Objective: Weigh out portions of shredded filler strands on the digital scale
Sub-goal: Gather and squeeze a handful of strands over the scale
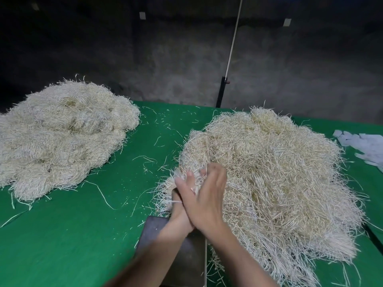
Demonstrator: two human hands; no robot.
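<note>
Left hand [176,207] under right hand [205,198], both clutching strands [165,190] at pile's [269,162] near-left edge, over scale [191,263]

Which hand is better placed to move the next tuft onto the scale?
Probably the left hand: it sits at the right pile's near edge, closest to the scale; the right hand lies across it.

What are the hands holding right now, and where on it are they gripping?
A clump of strands at the near left edge of the right pile. The right hand curls its fingers round it; the left hand lies beneath, its grip hidden.
</note>
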